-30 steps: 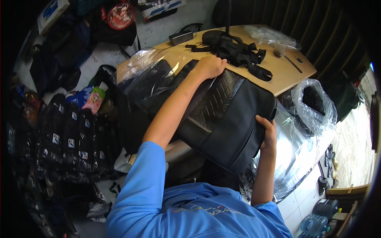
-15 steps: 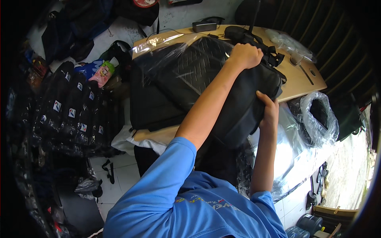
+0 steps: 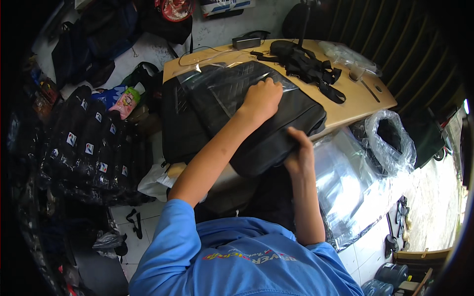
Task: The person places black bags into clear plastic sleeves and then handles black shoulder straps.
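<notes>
A black backpack (image 3: 291,118) lies flat across the tabletop in front of me, partly covered by a see-through plastic sleeve (image 3: 197,81) that shines along its far side. My left hand (image 3: 264,101) is closed in a fist on top of the backpack, with the sleeve's film bunched at its fingers. At the backpack's near right corner, my right hand (image 3: 300,153) grips the side, thumb on top and the other fingers hidden underneath. Another dark flat piece lies under the sleeve at the left; whether it is a separate bag, I cannot tell.
Black straps (image 3: 311,66) and a small black box (image 3: 247,42) lie on the wooden table (image 3: 345,111). Plastic-wrapped black bundles (image 3: 91,138) are stacked at the left. To the right are plastic sheets (image 3: 340,172) and a crumpled plastic bag (image 3: 395,143). Water jugs (image 3: 390,276) stand at lower right.
Both hands have moved left and nearer to me, the left still in a fist. The backpack has shifted left and lies flatter, uncovering more of the straps and table at the right.
</notes>
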{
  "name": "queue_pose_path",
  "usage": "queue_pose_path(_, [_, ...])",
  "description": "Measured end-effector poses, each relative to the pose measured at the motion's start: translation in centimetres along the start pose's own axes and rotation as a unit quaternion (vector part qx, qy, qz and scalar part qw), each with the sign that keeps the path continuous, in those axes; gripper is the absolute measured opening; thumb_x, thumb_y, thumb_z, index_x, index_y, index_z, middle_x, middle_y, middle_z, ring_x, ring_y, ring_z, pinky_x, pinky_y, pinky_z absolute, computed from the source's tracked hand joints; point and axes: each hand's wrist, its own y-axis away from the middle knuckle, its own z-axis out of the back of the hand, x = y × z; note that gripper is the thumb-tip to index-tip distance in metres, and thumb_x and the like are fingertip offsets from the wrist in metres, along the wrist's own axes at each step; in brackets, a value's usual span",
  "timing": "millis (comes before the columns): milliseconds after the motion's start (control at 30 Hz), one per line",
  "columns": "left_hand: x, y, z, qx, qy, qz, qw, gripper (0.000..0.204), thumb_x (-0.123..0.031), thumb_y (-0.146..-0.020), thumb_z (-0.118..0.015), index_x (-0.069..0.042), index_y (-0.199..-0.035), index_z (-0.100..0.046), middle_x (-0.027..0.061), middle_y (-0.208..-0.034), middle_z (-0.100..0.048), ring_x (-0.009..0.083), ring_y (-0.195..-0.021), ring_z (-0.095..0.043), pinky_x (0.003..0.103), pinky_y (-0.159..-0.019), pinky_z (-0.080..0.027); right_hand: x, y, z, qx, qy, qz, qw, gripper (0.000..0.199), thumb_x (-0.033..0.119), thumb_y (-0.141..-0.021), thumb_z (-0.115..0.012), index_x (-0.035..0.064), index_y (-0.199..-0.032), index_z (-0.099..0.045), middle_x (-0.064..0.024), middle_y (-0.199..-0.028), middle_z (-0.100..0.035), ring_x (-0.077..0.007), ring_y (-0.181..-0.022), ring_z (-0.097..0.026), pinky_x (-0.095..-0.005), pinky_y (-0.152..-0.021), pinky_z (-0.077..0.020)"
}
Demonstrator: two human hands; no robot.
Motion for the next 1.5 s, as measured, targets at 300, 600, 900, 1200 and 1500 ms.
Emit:
queue_pose_path(300, [0.8,0.0,0.2,-0.027,-0.067,-0.175,0.982,0.008,-0.003,-0.075,-0.054,0.0,-0.081,-0.058,0.0148,-0.077,-0.06,0.0296,-0.068,-0.065,0.037,-0.06,-0.054,-2.4,1.5,-3.8,-0.012,0.04,0.076,0.996,0.044,-0.012,-0.072,-0.052,-0.0004,-0.114,-0.047,-0.0147,-0.102,-0.058,-0.0282,-0.092,-0.061,-0.0406,-0.081,-0.0535])
queue_pose_path(600, [1.9,0.0,1.5,-0.02,0.01,-0.122,0.992,0.013,0.0,-0.076,-0.051,0.001,-0.087,-0.057,0.0179,-0.082,-0.061,0.0356,-0.076,-0.062,0.042,-0.068,-0.051,-3.2,-0.4,-5.2,0.009,0.05,0.096,0.994,0.051,-0.015,-0.07,-0.047,0.0004,-0.119,-0.045,-0.0141,-0.106,-0.057,-0.0291,-0.094,-0.06,-0.0401,-0.08,-0.0528])
queue_pose_path(900, [3.5,-0.1,3.4,-0.032,0.098,-0.045,0.994,0.017,-0.014,-0.088,-0.051,-0.002,-0.095,-0.06,0.0193,-0.086,-0.062,0.0371,-0.081,-0.061,0.044,-0.073,-0.048,-2.2,-1.9,-4.8,0.016,0.053,0.094,0.994,0.047,-0.014,-0.068,-0.05,-0.0001,-0.113,-0.047,-0.0144,-0.101,-0.056,-0.0282,-0.089,-0.061,-0.0381,-0.076,-0.0549])
queue_pose_path(1200, [6.7,8.7,1.5,-0.144,0.813,0.385,0.413,0.033,-0.021,-0.087,-0.059,0.004,-0.107,-0.056,0.0191,-0.105,-0.061,0.0258,-0.096,-0.06,0.037,-0.085,-0.048,-3.2,-2.9,-1.9,0.0,-0.097,0.022,0.995,0.032,0.0,-0.078,-0.056,-0.006,-0.11,-0.051,-0.016,-0.106,-0.059,-0.0277,-0.095,-0.061,-0.0387,-0.089,-0.0501])
queue_pose_path(1500, [2.9,9.9,2.9,-0.087,0.779,0.451,0.427,0.02,-0.014,-0.083,-0.064,0.003,-0.093,-0.062,0.0134,-0.084,-0.065,0.0218,-0.069,-0.065,0.035,-0.062,-0.055,-2.9,-1.4,-2.1,0.017,0.093,-0.019,0.995,0.035,-0.008,-0.074,-0.06,-0.0071,-0.109,-0.052,-0.0156,-0.102,-0.061,-0.028,-0.089,-0.063,-0.0369,-0.082,-0.0536])
